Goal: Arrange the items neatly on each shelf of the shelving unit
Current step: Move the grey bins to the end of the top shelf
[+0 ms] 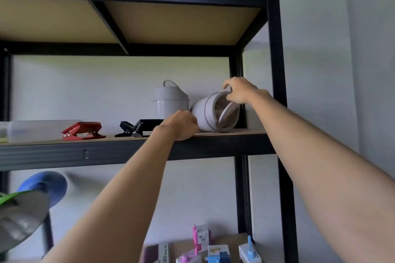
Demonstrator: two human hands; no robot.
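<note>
A black metal shelving unit (275, 49) has a wooden upper shelf (252, 131). On its right end a grey bin (210, 111) lies tipped on its side, its swing lid facing me. My right hand (240, 92) grips the bin's upper rim. My left hand (181, 125) rests on the shelf edge with curled fingers against the bin's lower left side. A second grey bin (171, 100) stands upright just behind, to the left.
Left along the same shelf lie a black hole punch (139, 128), a red hole punch (83, 131) and a translucent box (36, 129). Below, a blue and green lamp (32, 196) sits at left, and several small packaged items (213, 250) lie on the lower shelf.
</note>
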